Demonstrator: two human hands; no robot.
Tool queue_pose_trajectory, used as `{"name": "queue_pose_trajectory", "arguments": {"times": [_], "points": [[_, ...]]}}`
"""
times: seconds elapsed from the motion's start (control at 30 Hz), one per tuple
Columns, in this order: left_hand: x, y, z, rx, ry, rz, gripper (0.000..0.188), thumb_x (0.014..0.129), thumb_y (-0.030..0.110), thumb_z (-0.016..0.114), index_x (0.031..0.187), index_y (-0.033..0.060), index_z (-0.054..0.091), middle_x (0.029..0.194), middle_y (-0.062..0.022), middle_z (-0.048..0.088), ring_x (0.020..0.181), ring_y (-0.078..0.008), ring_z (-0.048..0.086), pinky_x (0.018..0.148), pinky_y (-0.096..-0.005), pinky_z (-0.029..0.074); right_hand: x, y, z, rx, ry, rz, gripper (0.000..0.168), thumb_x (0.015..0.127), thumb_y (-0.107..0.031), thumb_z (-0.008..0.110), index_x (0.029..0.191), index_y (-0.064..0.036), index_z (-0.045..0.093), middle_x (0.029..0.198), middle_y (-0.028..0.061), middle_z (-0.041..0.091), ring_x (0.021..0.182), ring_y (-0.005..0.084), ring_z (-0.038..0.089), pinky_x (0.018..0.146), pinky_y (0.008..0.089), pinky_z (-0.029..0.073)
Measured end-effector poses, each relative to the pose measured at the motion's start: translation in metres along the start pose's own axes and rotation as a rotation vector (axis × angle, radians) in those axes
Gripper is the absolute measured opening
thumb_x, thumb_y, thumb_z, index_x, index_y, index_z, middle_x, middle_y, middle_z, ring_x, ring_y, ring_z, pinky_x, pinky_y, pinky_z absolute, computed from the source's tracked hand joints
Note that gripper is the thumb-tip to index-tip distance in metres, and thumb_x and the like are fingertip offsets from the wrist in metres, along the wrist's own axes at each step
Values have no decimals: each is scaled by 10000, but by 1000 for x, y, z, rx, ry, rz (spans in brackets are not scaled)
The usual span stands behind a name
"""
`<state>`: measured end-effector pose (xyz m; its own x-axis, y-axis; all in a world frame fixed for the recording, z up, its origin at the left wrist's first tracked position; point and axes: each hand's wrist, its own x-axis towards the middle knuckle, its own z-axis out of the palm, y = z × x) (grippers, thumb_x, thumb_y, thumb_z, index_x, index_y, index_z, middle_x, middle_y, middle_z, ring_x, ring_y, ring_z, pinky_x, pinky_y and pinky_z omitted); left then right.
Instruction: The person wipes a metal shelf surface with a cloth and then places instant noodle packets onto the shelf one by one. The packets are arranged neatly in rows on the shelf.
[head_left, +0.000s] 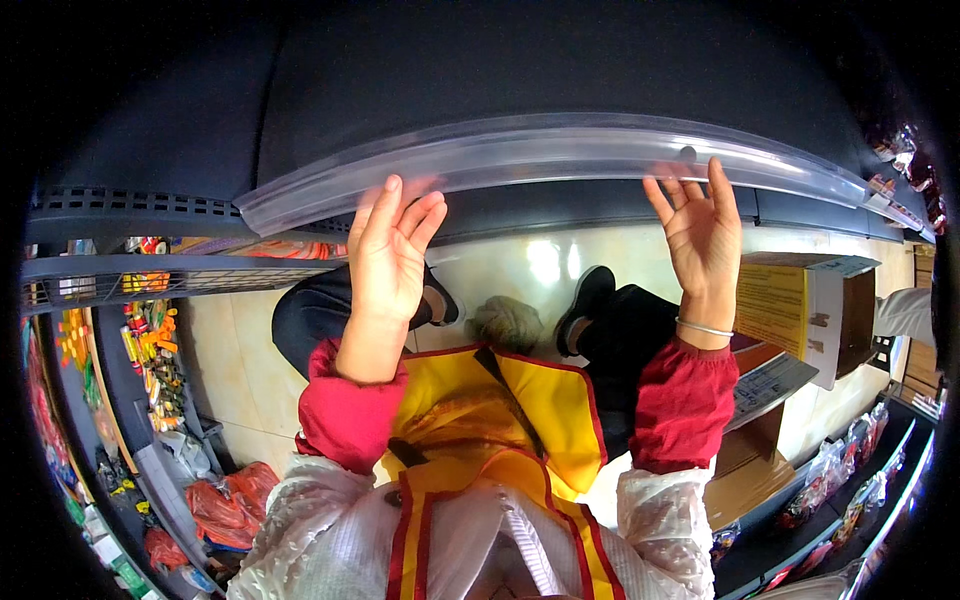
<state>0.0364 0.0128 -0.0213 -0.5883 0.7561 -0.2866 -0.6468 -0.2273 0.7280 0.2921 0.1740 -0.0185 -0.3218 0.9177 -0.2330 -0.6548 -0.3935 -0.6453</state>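
A long clear plastic strip (525, 154) lies along the front edge of a black metal shelf (555, 67) before me. My left hand (394, 251), palm up, has its fingertips behind the strip's lower edge near its left part; they show blurred through the plastic. My right hand (697, 232), wearing a bracelet on the wrist, is at the strip's right part, with its fingers spread and some tips behind the plastic. Whether the fingers grip the strip or only touch it, I cannot tell. A small dark round spot shows on the strip above the right hand.
Cardboard boxes (772, 307) stand at the right on the tiled floor. A crumpled cloth-like bundle (506, 322) lies between my feet. Shelves with packaged goods (150, 360) and red plastic bags (231, 501) are at the left; more wrapped goods (832, 472) line the lower right.
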Motion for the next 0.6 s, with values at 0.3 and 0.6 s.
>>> {"name": "queue_pose_trajectory", "arguments": {"times": [0.3, 0.6], "points": [[10, -12, 2, 314, 45, 241, 403, 912, 395, 548, 935, -7, 522, 875, -211, 643, 715, -258, 664, 639, -351, 587, 7, 10, 4, -270, 121, -191, 380, 903, -305, 589, 1049, 12, 438, 871, 132, 539, 716, 236, 627, 632, 381, 600], [6, 8, 13, 382, -10, 38, 500, 924, 459, 496, 1082, -16, 512, 957, -158, 612, 870, -203, 608, 782, -386, 552, 17, 11, 11, -515, 254, -252, 556, 912, -455, 518, 989, 85, 411, 823, 167, 530, 652, 228, 630, 490, 335, 585]]}}
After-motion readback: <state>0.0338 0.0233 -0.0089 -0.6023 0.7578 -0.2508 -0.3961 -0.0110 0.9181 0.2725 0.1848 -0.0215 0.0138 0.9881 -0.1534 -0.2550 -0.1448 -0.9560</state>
